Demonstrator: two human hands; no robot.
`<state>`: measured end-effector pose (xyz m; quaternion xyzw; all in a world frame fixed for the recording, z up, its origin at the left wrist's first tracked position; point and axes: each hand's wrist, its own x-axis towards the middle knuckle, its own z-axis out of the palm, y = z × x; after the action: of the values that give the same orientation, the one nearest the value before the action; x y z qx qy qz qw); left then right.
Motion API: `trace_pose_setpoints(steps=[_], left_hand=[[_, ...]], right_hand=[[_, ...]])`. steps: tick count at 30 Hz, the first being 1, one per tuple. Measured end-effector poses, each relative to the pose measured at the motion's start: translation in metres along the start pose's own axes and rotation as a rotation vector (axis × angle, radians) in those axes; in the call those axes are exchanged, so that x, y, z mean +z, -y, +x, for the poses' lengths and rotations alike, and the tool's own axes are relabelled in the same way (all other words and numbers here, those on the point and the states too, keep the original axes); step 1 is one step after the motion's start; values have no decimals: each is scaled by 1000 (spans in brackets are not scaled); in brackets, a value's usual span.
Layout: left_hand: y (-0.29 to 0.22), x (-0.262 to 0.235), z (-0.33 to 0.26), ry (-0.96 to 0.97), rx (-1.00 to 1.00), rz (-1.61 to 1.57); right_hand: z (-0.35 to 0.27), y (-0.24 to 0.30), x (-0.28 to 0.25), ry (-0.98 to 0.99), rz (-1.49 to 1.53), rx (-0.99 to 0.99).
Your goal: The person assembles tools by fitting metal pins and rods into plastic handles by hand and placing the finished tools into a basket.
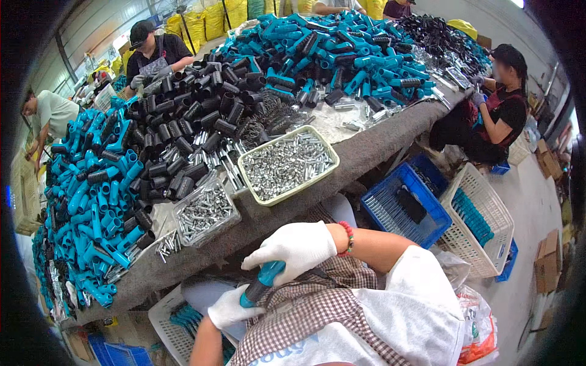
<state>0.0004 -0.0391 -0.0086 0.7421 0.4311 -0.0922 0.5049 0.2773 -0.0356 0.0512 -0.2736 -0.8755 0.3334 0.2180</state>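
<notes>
Over my lap I hold a teal-and-black plastic handle, tilted, in both hands. My right hand, in a white glove, is wrapped round its upper teal end. My left hand, gloved too, closes round the lower end. Just past my hands, on the table edge, stands a cream tray full of small metal pins. Left of it a clear plastic tray holds more short metal parts. Behind these lie heaped black sleeves and dark coil springs.
A big pile of teal handles covers the table's left end; another lies farther back. To my right are a blue crate and a white crate. A white basket stands by my left. Other people sit around the table.
</notes>
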Motion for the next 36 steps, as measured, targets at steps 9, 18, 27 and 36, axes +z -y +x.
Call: trace_pose_setpoints(steps=[9,18,27,36], left_hand=[[5,40,27,-511,251,202],[-5,35,28,-670,385,326],[1,37,29,-703,371,228],[-9,35,30,-681,290,188]], right_hand=[[7,10,-21,-225,177,-397],[4,28,-27,-346,-55,-304],[9,30,-29,-358,-101,-288],[8,33,-40,-282,-81,-346]])
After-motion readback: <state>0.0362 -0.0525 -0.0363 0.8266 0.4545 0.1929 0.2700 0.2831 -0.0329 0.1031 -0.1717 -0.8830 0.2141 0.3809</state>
